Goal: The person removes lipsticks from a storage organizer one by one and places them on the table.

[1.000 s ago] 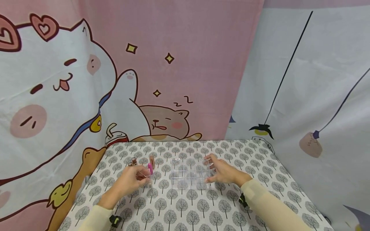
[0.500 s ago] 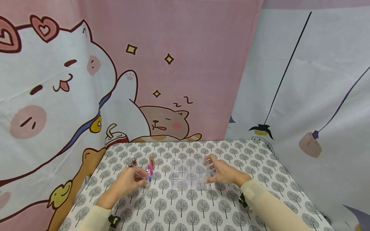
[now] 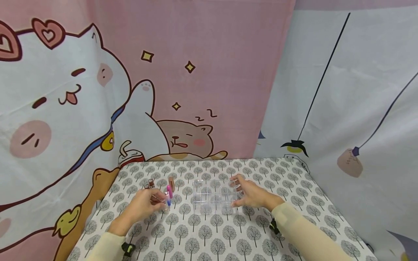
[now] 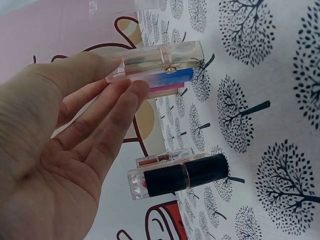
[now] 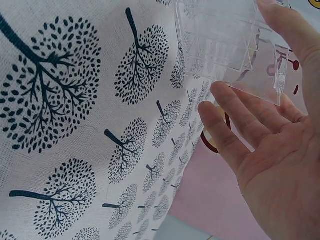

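My left hand (image 3: 147,204) pinches a clear lipstick tube (image 4: 145,62) with a thin gold ring, thumb above and fingertips below. Just behind it, partly covered, stands a blue-ended tube (image 4: 172,76). Beyond that are a pink tube (image 3: 169,191) and a brown tube (image 3: 171,183). A black lipstick tube (image 4: 185,176) with a clear end stands below the fingers in the left wrist view. My right hand (image 3: 253,194) holds the right end of a clear divided organizer (image 3: 209,202), thumb on the near side and fingers on the far side.
More lipstick tubes (image 3: 151,183) stand behind my left hand, partly hidden by it. A tree-print cloth (image 3: 215,228) covers the table. Behind its far edge hangs a cartoon-printed curtain (image 3: 222,79), and a pale curtain (image 3: 326,101) lines the right side.
My left hand has shifted slightly left with the clear lipstick tube, and the blue-ended tube now shows beside it. The right hand and the organizer have stayed in place.
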A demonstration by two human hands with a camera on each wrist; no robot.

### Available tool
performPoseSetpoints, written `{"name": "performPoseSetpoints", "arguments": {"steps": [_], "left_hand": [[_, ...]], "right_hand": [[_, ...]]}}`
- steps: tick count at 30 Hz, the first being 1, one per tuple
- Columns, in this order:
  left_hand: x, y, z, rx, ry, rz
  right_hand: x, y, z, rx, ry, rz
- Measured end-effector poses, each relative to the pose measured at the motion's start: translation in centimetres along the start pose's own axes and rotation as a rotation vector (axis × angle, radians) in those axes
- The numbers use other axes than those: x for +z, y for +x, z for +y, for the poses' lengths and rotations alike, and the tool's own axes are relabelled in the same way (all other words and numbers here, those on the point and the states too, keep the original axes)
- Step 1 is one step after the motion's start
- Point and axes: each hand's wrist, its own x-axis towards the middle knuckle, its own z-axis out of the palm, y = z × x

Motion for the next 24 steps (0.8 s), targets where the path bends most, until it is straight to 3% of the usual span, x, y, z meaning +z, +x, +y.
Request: {"name": "performPoseSetpoints", "arguments": {"steps": [12,24], "left_hand": [[-0.5,-0.2,0.2,-0.002,0.019,0.018],[-1.0,0.4,1.1,0.114,0.11,0.176]], "right_hand": [[0.0,0.0,0.0,0.001,-0.016,0.004],[0.1,-0.2,-0.2,-0.002,-0.02,0.006]]}}
